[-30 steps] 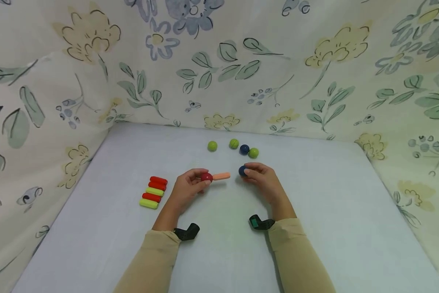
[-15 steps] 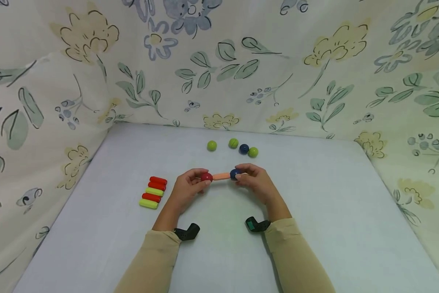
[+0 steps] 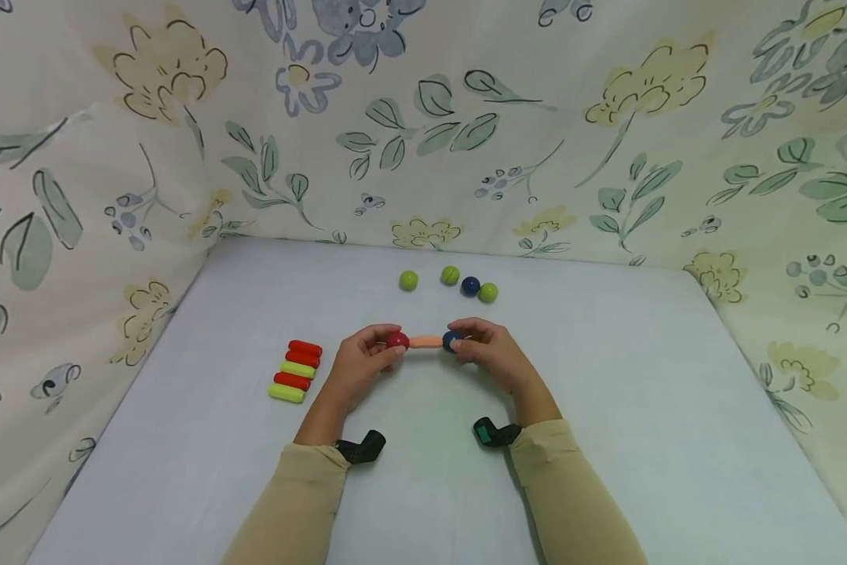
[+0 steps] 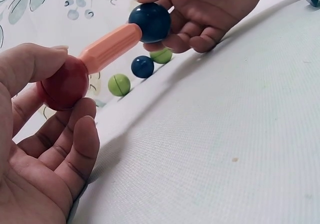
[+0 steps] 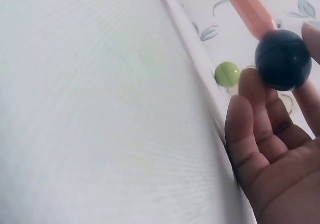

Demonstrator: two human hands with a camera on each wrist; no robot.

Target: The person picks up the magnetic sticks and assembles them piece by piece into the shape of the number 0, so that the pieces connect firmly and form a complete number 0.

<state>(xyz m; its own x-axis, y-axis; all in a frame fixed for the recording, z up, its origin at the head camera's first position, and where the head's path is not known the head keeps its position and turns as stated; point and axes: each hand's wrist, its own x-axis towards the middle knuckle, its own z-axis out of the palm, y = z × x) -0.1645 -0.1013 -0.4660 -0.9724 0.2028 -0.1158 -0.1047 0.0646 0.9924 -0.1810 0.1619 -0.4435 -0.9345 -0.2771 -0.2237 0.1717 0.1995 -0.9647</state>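
Note:
My left hand [image 3: 362,359] pinches a red ball [image 4: 66,83] between thumb and fingers. From that ball an orange ridged stick [image 4: 112,47] runs across to a dark blue ball [image 4: 150,23]. The blue ball meets the stick's far end, and my right hand [image 3: 492,353] grips it with thumb and fingertips. Together the three parts form one roughly straight bar between the hands in the head view. In the right wrist view the blue ball [image 5: 283,60] covers the end of the stick [image 5: 250,9]; how deep the stick sits in it is hidden.
Left of the hands lies a staggered row of red sticks [image 3: 303,359] and yellow-green sticks [image 3: 286,392]. Behind the hands rest a lone green ball [image 3: 408,280], another green ball [image 3: 450,275], a blue ball [image 3: 470,286] and a green ball [image 3: 488,293]. A floral cloth [image 3: 289,173] hangs behind the white table [image 3: 642,392].
My right hand has moved left with the blue ball, closing the gap to the orange stick's free end. My left hand has stayed nearly still with the red ball.

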